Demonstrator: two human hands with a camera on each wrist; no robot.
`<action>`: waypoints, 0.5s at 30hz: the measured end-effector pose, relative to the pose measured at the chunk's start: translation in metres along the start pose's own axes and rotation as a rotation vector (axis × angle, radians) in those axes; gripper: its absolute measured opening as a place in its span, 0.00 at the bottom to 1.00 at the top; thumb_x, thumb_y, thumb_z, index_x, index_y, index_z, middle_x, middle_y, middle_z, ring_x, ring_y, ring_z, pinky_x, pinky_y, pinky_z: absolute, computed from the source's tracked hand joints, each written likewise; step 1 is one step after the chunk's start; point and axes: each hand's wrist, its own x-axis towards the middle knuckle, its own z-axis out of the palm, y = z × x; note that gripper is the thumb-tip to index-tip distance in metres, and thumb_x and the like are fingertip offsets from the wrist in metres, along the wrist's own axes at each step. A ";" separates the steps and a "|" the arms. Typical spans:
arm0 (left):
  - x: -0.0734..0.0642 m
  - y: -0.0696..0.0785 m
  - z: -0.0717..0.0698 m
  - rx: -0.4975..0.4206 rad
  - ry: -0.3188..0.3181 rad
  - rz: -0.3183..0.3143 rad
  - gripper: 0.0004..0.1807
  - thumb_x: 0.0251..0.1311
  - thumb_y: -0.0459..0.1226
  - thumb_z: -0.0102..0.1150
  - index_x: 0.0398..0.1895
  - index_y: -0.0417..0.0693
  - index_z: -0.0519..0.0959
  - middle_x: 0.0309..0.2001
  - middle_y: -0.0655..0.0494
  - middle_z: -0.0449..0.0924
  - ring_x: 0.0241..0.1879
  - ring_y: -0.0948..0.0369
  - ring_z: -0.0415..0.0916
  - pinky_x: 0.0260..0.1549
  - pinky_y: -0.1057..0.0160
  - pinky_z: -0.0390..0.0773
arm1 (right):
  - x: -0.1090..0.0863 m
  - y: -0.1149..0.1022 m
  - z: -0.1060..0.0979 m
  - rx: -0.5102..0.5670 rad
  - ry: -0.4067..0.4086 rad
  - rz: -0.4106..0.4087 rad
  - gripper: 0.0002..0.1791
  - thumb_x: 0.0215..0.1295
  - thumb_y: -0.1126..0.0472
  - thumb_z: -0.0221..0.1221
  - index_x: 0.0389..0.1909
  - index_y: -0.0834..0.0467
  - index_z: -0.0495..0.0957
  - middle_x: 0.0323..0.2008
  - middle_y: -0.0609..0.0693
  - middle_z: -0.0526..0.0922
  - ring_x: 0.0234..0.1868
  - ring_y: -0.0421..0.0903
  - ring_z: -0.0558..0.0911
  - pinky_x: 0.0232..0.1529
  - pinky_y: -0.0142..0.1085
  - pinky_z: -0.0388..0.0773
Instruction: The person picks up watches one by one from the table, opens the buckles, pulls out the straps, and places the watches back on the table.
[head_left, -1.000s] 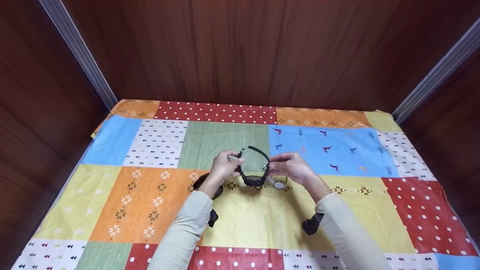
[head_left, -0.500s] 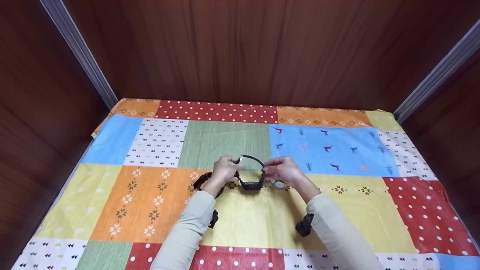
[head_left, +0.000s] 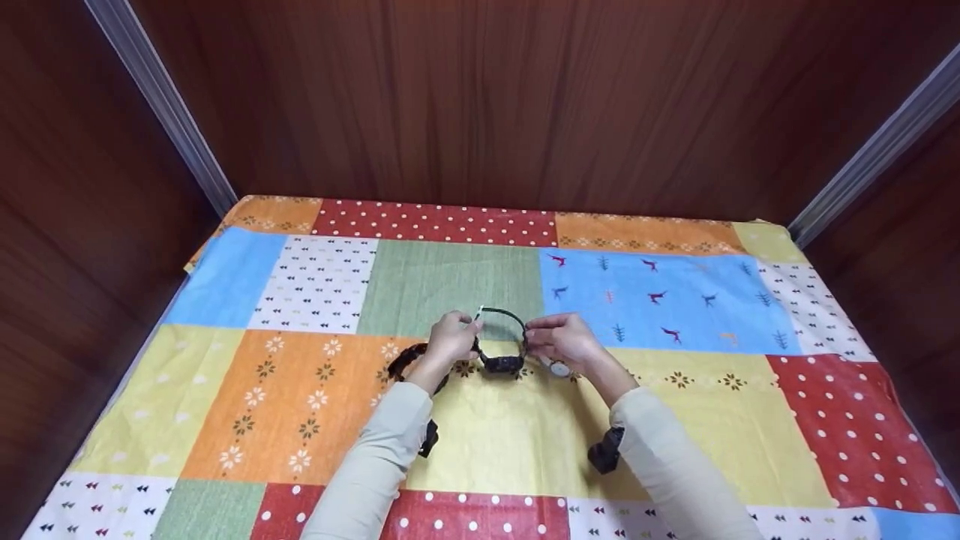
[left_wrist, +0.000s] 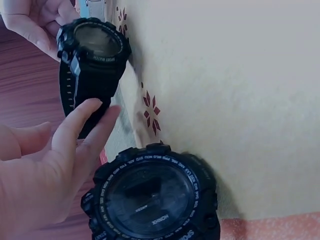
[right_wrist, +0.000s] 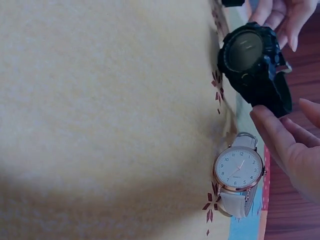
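A black digital sports watch (head_left: 502,364) is between my hands, its case low over the cloth and its strap curving up into an almost full loop. My left hand (head_left: 451,337) holds the left side of the strap. On the other side, the fingers of my right hand (head_left: 564,339) hold the strap's right half. A similar black watch (left_wrist: 150,195) lies below my left wrist, partly hidden by the forearm in the head view. Close to my right hand is a white-strapped watch (right_wrist: 239,169) with a white dial and rose-gold rim.
A patchwork tablecloth (head_left: 457,277) covers the table. Dark wooden panels (head_left: 480,105) rise behind it and at both sides, with metal strips at the corners. Black wrist devices (head_left: 606,450) hang at both sleeves.
Both hands have come down slightly with the black watch, and the right hand has shifted left. The loose upper strap end has swung left, so the loop has narrowed toward the buckle.
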 end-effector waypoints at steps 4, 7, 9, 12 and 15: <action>0.000 -0.001 0.001 0.073 -0.011 0.022 0.16 0.66 0.36 0.46 0.50 0.32 0.72 0.39 0.43 0.74 0.33 0.54 0.76 0.31 0.63 0.79 | 0.000 0.002 0.001 -0.004 -0.002 -0.003 0.19 0.59 0.77 0.51 0.50 0.83 0.63 0.36 0.65 0.77 0.39 0.54 0.80 0.47 0.43 0.75; -0.001 -0.002 0.001 0.079 -0.040 0.027 0.16 0.67 0.36 0.45 0.48 0.31 0.73 0.28 0.50 0.69 0.29 0.56 0.74 0.35 0.60 0.79 | 0.001 0.002 0.001 -0.001 -0.005 -0.001 0.19 0.60 0.77 0.50 0.50 0.84 0.63 0.41 0.70 0.75 0.41 0.56 0.79 0.50 0.45 0.73; -0.001 -0.003 -0.001 0.069 -0.062 0.027 0.15 0.67 0.36 0.45 0.45 0.31 0.74 0.23 0.53 0.65 0.26 0.57 0.72 0.36 0.58 0.79 | 0.000 0.002 0.000 0.000 -0.015 0.002 0.19 0.60 0.76 0.50 0.50 0.84 0.63 0.43 0.73 0.73 0.42 0.57 0.79 0.51 0.46 0.71; -0.003 -0.002 -0.003 0.092 -0.073 0.034 0.14 0.67 0.37 0.45 0.27 0.36 0.73 0.16 0.57 0.60 0.17 0.61 0.66 0.28 0.62 0.77 | -0.001 0.000 -0.003 0.008 -0.031 0.008 0.19 0.61 0.76 0.49 0.50 0.84 0.62 0.44 0.73 0.73 0.41 0.57 0.80 0.53 0.48 0.69; -0.005 0.000 -0.005 0.143 -0.064 0.040 0.20 0.66 0.39 0.47 0.14 0.46 0.63 0.10 0.60 0.57 0.11 0.65 0.57 0.16 0.67 0.66 | -0.004 -0.003 -0.006 0.023 -0.047 0.014 0.19 0.61 0.76 0.49 0.50 0.85 0.62 0.41 0.72 0.76 0.40 0.57 0.80 0.52 0.49 0.69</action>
